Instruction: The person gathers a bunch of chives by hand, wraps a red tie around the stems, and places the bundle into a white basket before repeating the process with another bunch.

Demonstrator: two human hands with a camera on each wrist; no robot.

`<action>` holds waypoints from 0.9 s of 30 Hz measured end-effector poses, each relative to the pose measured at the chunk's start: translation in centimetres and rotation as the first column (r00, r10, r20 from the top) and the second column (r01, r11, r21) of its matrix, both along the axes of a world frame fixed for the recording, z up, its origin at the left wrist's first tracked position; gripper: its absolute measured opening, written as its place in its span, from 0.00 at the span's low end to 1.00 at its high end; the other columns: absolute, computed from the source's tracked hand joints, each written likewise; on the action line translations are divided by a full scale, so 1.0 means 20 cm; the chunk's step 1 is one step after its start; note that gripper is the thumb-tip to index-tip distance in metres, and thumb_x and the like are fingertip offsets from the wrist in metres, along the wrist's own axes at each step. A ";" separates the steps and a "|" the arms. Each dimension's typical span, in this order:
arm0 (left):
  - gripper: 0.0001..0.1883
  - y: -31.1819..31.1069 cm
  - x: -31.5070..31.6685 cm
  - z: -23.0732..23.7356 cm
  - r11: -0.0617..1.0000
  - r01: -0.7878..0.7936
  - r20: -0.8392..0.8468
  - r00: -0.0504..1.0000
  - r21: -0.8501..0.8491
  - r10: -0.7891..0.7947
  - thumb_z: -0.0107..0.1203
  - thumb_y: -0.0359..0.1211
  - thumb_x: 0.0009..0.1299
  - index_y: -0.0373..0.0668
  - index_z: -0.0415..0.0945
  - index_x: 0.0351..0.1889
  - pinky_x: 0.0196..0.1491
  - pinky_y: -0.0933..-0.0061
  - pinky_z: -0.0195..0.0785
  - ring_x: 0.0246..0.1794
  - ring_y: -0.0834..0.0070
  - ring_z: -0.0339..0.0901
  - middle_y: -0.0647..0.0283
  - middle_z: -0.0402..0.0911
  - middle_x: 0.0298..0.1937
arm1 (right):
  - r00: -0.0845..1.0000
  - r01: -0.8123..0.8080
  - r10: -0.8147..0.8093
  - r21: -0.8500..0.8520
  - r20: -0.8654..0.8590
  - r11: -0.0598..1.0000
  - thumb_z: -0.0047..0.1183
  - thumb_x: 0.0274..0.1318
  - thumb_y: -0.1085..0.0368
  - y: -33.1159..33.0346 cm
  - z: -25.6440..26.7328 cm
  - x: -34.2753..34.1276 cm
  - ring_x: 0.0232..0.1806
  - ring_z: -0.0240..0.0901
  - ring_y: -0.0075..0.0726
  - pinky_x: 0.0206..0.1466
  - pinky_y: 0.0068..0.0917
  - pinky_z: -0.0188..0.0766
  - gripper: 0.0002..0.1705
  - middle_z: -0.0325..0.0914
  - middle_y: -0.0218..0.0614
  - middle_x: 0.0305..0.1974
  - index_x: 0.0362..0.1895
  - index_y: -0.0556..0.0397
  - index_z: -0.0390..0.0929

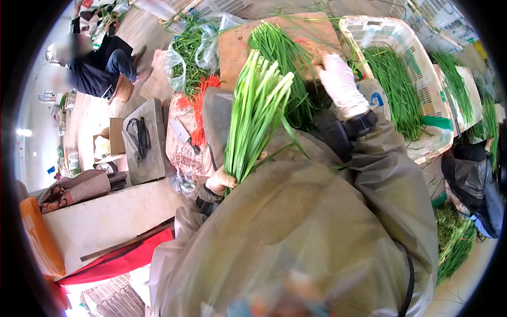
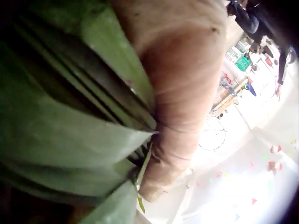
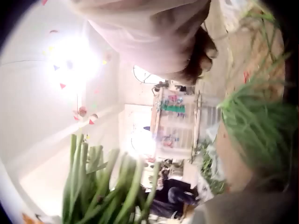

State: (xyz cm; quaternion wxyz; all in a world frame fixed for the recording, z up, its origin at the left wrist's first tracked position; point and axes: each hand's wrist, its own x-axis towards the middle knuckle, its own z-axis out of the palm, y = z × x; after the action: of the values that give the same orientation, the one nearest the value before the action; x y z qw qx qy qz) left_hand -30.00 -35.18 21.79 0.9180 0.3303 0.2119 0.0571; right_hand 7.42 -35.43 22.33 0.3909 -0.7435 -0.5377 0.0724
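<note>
My left hand [image 1: 221, 180] grips a thick bunch of garlic chives [image 1: 256, 105] low on its leaves, with the pale cut stems pointing up and away. Close up in the left wrist view, the gloved thumb [image 2: 180, 107] lies against broad green leaves [image 2: 70, 126]. Beyond this bunch, more chives [image 1: 280, 47] lie heaped on a brown board [image 1: 235, 58]. My right hand [image 1: 340, 84], in a pale glove, is over the board's right side, apart from the held bunch. Its fingers [image 3: 201, 58] bend inward with darker tips; I cannot tell whether they pinch a thin strand.
A white plastic crate [image 1: 430, 90] holding chives stands at the right. Left of the board are a plastic bag of greens [image 1: 190, 53], red ties [image 1: 199, 111] and a cleaver [image 1: 180, 131] on a printed sack [image 1: 185, 158]. Another person [image 1: 100, 68] sits at the far left.
</note>
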 end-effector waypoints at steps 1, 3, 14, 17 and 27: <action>0.54 0.00 0.00 0.00 1.000 0.000 -0.004 1.000 0.001 0.000 0.75 0.38 0.49 0.38 0.55 0.73 0.55 0.70 0.67 0.51 0.69 0.76 0.58 0.76 0.56 | 1.000 0.009 -0.011 0.080 0.025 0.997 0.57 0.56 0.64 -0.01 0.01 0.00 0.41 0.79 0.45 0.48 0.35 0.74 0.09 0.81 0.40 0.35 0.41 0.51 0.79; 0.54 0.01 0.01 0.01 1.000 0.002 -0.005 1.000 0.008 -0.002 0.75 0.38 0.49 0.38 0.56 0.73 0.56 0.70 0.67 0.51 0.69 0.76 0.58 0.76 0.56 | 0.900 -0.115 0.174 0.166 -0.400 0.979 0.62 0.54 0.60 -0.10 0.19 -0.08 0.48 0.77 0.43 0.53 0.35 0.72 0.13 0.80 0.38 0.41 0.42 0.51 0.80; 0.53 0.00 -0.01 0.02 0.999 0.005 -0.067 0.998 0.050 -0.002 0.75 0.37 0.49 0.38 0.57 0.72 0.59 0.69 0.65 0.55 0.69 0.74 0.58 0.75 0.59 | 0.492 -0.045 0.343 0.371 -0.800 0.928 0.56 0.62 0.61 -0.14 0.28 -0.08 0.39 0.76 0.27 0.46 0.25 0.74 0.10 0.81 0.33 0.37 0.42 0.53 0.81; 0.51 0.02 -0.02 0.02 0.992 0.006 -0.082 0.997 0.129 0.004 0.75 0.37 0.48 0.38 0.60 0.71 0.64 0.68 0.60 0.61 0.69 0.69 0.58 0.72 0.65 | 0.627 0.037 0.215 0.304 -0.749 0.952 0.56 0.61 0.64 -0.17 0.20 0.14 0.44 0.77 0.24 0.50 0.23 0.72 0.12 0.81 0.35 0.40 0.46 0.56 0.80; 0.35 0.02 0.20 0.25 0.896 0.074 -0.326 0.942 0.438 0.082 0.65 0.23 0.56 0.38 0.67 0.64 0.59 0.70 0.67 0.54 0.72 0.75 0.64 0.79 0.55 | -0.250 -0.192 0.517 0.565 -0.819 0.802 0.52 0.64 0.42 -0.11 0.05 -0.25 0.66 0.62 0.37 0.70 0.40 0.61 0.41 0.64 0.41 0.65 0.70 0.53 0.56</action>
State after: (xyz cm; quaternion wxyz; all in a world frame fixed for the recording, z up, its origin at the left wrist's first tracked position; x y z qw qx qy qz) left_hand -25.93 -34.83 26.82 0.7685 0.5352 0.3472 0.0487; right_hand 2.41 -37.63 23.38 0.6908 -0.1930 -0.2639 0.6449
